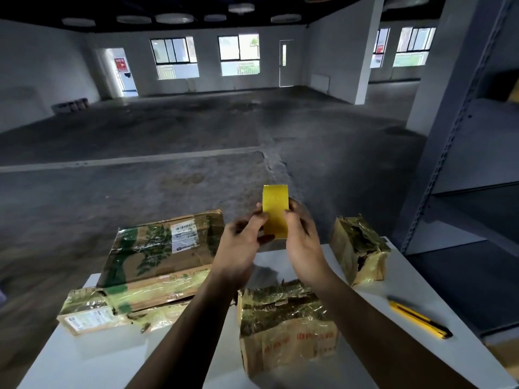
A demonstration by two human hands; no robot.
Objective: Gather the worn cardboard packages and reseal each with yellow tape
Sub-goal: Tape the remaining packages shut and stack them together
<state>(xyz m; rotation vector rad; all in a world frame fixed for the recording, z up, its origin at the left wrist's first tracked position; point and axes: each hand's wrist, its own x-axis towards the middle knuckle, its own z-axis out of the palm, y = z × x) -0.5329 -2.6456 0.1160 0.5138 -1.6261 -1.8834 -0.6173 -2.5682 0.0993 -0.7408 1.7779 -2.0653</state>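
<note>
One white table [112,355] spreads below you and carries four worn cardboard packages. At nine o'clock lies the large flat package [157,254], green-printed, with a white label on top and shiny tape across it. It rests on a second flat package [92,313], whose labelled end pokes out at eight o'clock. At six o'clock, between your forearms, stands the squat package [283,327], its top torn and wrinkled. The small package [359,248] sits apart at two o'clock, its near face ripped. Your left hand [238,245] and right hand [303,237] meet at twelve o'clock, raised over the table's far edge. Both hold the yellow tape roll [275,211] upright and edge-on: left fingertips pinch its left side, and right fingers curl round its right side. At four o'clock a yellow utility knife [420,318] lies alone.
</note>
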